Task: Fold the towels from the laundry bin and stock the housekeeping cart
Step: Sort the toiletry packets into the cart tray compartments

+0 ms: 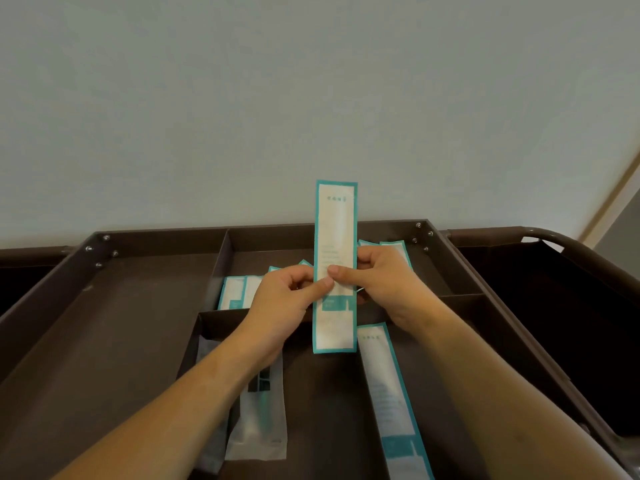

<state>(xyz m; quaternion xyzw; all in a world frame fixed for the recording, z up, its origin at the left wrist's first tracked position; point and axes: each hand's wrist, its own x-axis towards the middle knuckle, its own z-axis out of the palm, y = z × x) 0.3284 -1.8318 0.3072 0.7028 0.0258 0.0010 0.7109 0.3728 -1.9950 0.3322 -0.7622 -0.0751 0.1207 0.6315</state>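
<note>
Both hands pinch one long teal-edged packet (335, 265) upright above the cart tray (104, 341): left hand (287, 299) at its left edge, right hand (384, 282) at its right. More packets (239, 292) lie in the far compartment behind the hands, another packet (391, 400) lies in the near right compartment, and a clear sachet (258, 420) sits under the left forearm

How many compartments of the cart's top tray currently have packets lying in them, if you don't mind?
2: the far middle compartment and the near compartment. The hands may hide more.
</note>
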